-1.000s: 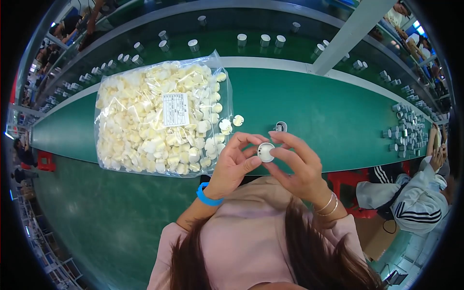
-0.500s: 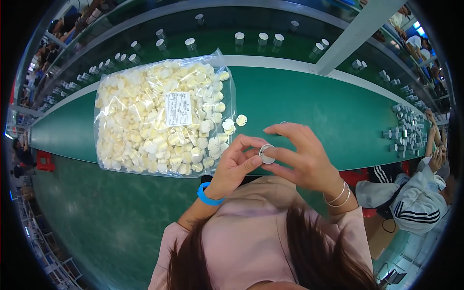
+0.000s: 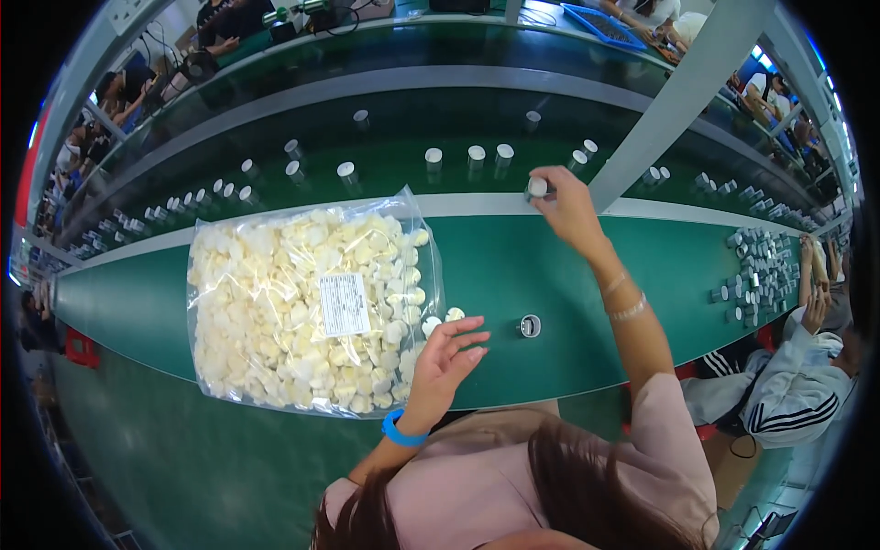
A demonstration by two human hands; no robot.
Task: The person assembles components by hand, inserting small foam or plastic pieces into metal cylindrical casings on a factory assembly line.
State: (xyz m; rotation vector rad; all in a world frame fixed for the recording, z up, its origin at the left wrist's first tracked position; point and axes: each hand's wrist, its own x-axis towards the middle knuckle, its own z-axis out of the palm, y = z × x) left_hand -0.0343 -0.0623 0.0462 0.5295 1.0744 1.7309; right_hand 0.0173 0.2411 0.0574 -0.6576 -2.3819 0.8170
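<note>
Stretched forward to the pale edge of the bench, my right hand (image 3: 570, 209) pinches a small silver metal can (image 3: 537, 188) with a whitish top. My left hand (image 3: 445, 367) is empty, its fingers apart, just right of a clear plastic bag (image 3: 286, 312) full of cream-white round discs. A couple of loose discs (image 3: 455, 314) lie by the bag's right side, near my left fingertips. Between my two arms an open silver cup (image 3: 529, 325) stands on the green bench, with small parts inside that I cannot make out.
Beyond the pale edge runs a dark green belt (image 3: 403, 137) with several white-topped cans (image 3: 434, 158) standing on it. A grey metal post (image 3: 674, 105) rises to the right of my right hand. More cans (image 3: 761, 275) crowd the right end, beside a co-worker's hands (image 3: 813, 284).
My hands have parted. The right one has moved forward with the can, while the left has opened. The view has tilted up, and the open cup now shows on the bench.
</note>
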